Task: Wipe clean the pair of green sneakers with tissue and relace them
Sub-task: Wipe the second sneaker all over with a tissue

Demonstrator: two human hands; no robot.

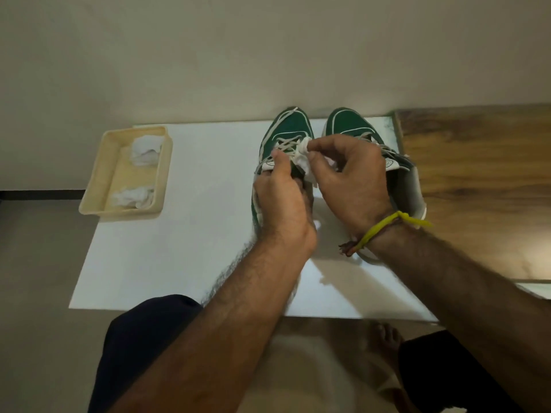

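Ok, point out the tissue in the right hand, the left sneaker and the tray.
tissue (pixel 304 162), head view, on the white wad below the thumb.
left sneaker (pixel 290 125), head view, on its green toe.
tray (pixel 103 162), head view, on its left wall.

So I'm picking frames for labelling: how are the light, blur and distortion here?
Head view: dim, warm light; soft shadows from the arms on the white table; wide-angle bending at the edges; slight softness throughout, but the left hand, right hand, tissue and sneakers stay readable.
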